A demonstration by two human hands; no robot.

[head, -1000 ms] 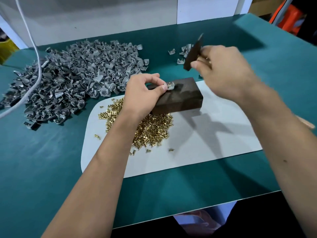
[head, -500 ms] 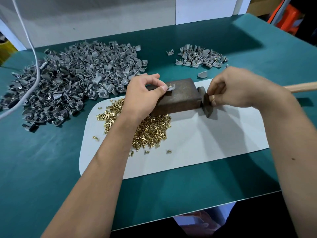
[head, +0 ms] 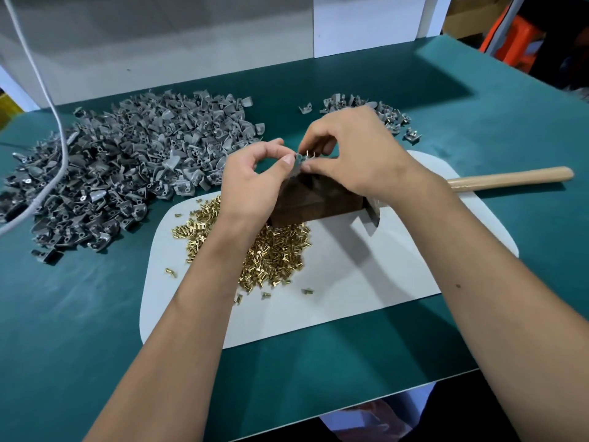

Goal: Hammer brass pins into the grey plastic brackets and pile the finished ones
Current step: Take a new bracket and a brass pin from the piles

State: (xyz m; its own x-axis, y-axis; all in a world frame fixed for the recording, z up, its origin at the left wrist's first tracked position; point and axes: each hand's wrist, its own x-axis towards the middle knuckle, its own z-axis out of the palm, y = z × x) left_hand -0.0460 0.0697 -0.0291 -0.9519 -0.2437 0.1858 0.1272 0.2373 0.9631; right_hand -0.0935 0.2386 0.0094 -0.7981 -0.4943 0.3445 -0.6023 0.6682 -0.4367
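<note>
A small grey bracket (head: 300, 158) with brass pins standing up from it is held just above the dark metal block (head: 314, 202). My left hand (head: 255, 177) pinches it from the left and my right hand (head: 347, 154) pinches it from the right. The hammer lies on the table, let go: its wooden handle (head: 510, 178) points right and its head (head: 373, 215) rests beside the block. Loose brass pins (head: 274, 253) lie heaped on the white mat (head: 366, 282). A large heap of grey brackets (head: 127, 167) fills the left; a small pile of brackets (head: 392, 118) sits behind my right hand.
A white cable (head: 47, 100) hangs down over the large bracket heap at the left. The green table top (head: 79, 330) ends at a near edge below the mat. A white wall panel stands at the back, and orange objects (head: 516, 39) sit at the far right.
My right hand brought the hammer down from its raised position, laid it on the table beside the block, let go, and moved left to pinch the bracket together with my left hand.
</note>
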